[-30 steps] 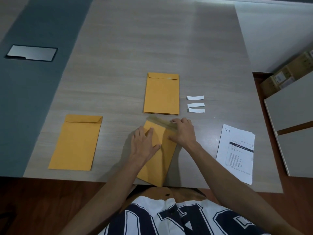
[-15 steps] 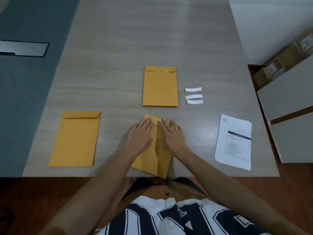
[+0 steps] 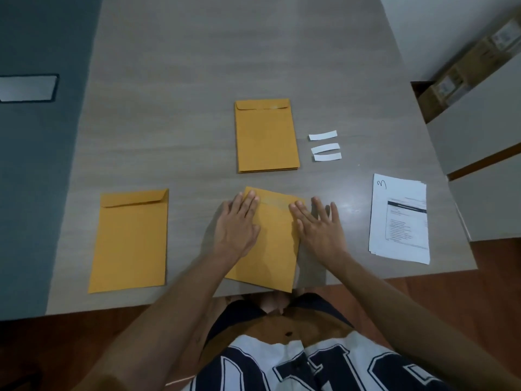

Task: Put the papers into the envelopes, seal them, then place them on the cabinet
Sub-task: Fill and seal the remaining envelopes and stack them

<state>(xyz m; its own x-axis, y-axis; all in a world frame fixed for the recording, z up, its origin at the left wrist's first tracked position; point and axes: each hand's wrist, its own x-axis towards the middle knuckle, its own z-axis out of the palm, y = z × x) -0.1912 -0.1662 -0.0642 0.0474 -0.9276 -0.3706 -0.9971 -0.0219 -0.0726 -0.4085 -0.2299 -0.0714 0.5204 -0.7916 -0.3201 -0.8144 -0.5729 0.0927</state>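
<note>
A flat yellow paper envelope (image 3: 275,238) lies tilted at the near edge of the grey wooden table (image 3: 197,80), flap folded down. What is inside it cannot be seen. The left hand (image 3: 236,225) lies flat and open on its left side. The right hand (image 3: 318,225) lies flat and open, fingers spread, half on its right edge. Neither hand grips anything. A stack of yellow envelopes (image 3: 266,135) sits behind, beside three small white paper strips (image 3: 324,145). Another yellow envelope (image 3: 131,239) lies left. White printed papers (image 3: 400,218) lie right; their print is too small to read.
</note>
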